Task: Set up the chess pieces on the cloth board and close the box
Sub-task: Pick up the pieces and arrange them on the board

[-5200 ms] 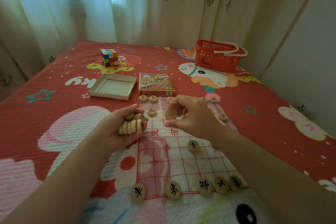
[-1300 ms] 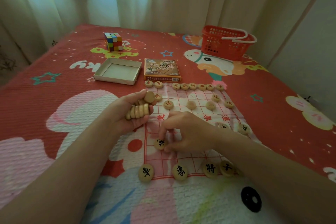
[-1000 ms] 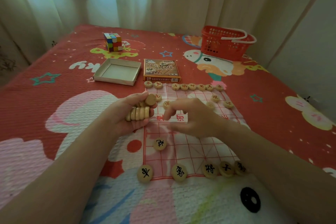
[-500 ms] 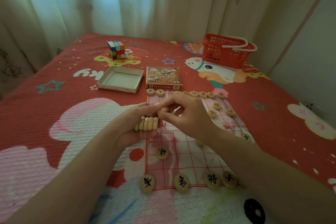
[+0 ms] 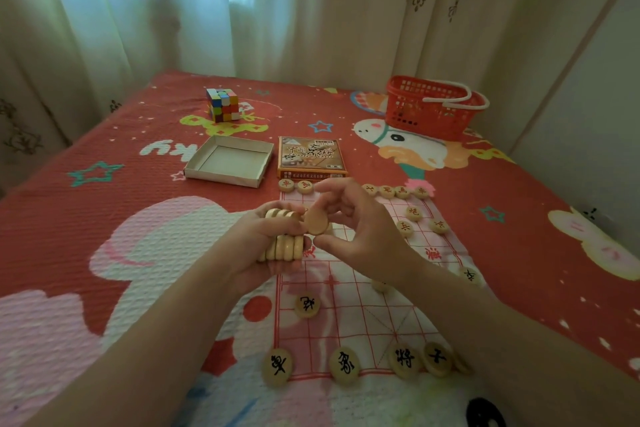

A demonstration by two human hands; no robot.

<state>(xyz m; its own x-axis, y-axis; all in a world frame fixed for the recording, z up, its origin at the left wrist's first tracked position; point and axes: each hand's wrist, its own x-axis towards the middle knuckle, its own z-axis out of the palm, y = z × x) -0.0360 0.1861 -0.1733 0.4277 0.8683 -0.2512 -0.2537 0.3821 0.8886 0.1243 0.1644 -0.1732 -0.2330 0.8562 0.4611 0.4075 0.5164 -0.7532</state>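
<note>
A white cloth board [image 5: 349,309] with a red grid lies on the bed in front of me. Round wooden chess pieces stand on it: black-lettered ones [image 5: 344,364] along the near edge, red-lettered ones [image 5: 394,191] along the far edge. My left hand [image 5: 263,246] grips a stack of pieces [image 5: 284,246] on edge above the board's left side. My right hand [image 5: 360,236] pinches a single blank-faced piece [image 5: 316,220] right beside that stack. The open box tray [image 5: 228,165] and its printed lid [image 5: 311,158] lie side by side beyond the board.
A coloured puzzle cube [image 5: 222,104] stands at the back left of the red patterned bedspread [image 5: 104,218]. A red plastic basket [image 5: 429,111] with white handles sits at the back right. Curtains hang behind the bed, and a wall runs along the right.
My right hand left a black piece on the board's near left, rose to my left hand and took one piece off the stack. The camera tilted up a little.
</note>
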